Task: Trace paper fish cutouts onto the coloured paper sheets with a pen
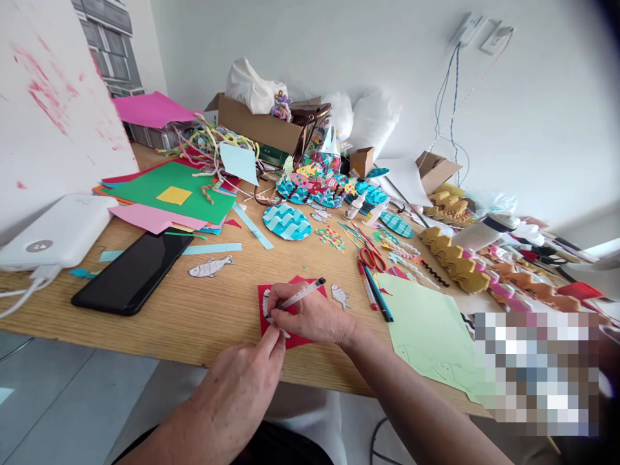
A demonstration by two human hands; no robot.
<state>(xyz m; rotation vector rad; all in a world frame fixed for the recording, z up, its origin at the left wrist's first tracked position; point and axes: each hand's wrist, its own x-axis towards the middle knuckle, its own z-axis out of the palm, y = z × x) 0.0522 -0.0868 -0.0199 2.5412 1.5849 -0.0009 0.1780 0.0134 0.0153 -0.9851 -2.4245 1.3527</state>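
A pen [303,294] with a white barrel and dark end is held in my right hand [310,316], its tip low over a square of red paper [303,339]. On that red paper lies a white paper fish cutout [265,302], partly covered by my fingers. My left hand [254,361] meets the paper's near left side, its fingers together and pressing the sheet; the fingertips are partly hidden by the right hand. To the right of the red paper is another fish cutout [340,296], and a third fish cutout [210,267] lies to the left.
A black phone [133,274] and white power bank [58,229] lie left, near coloured paper sheets [194,187]. Right are markers [378,294], red-handled scissors [372,259], a light green sheet [426,329] and egg-carton strips [455,258]. Blue wavy paper ovals [287,223] sit farther back.
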